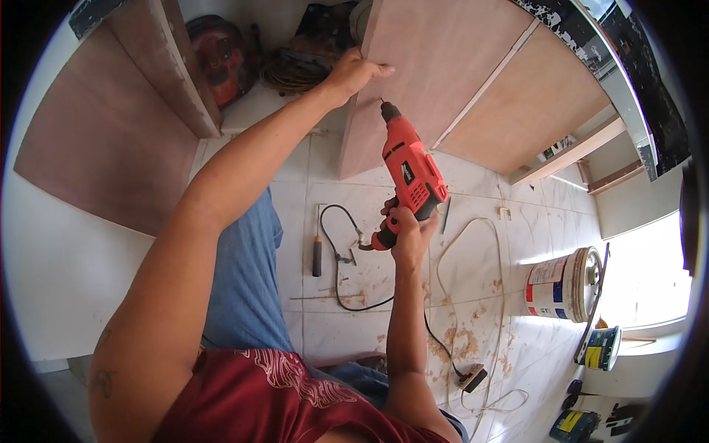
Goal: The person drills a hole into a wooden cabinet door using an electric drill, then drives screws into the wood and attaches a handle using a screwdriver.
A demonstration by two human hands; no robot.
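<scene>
My right hand (408, 235) is wrapped around the handle of a red power drill (413, 166), its black chuck and thin bit pointing at a wooden cabinet door (428, 66). The bit's tip is at the door's face near its edge; whether it touches is too small to tell. Just above the tip, my left hand (358, 76) grips the door's edge, thumb on the face and the other fingers hidden behind it. From the drill handle a black cord (341, 284) loops down to the floor.
A screwdriver (317, 257) lies on the dusty tiled floor (295, 221). A white cable (439, 266) and an extension socket (473, 378) trail at right. Paint buckets (550, 288) stand by the bright opening. A red machine (219, 59) sits inside the cabinet, beside another wooden panel (96, 125).
</scene>
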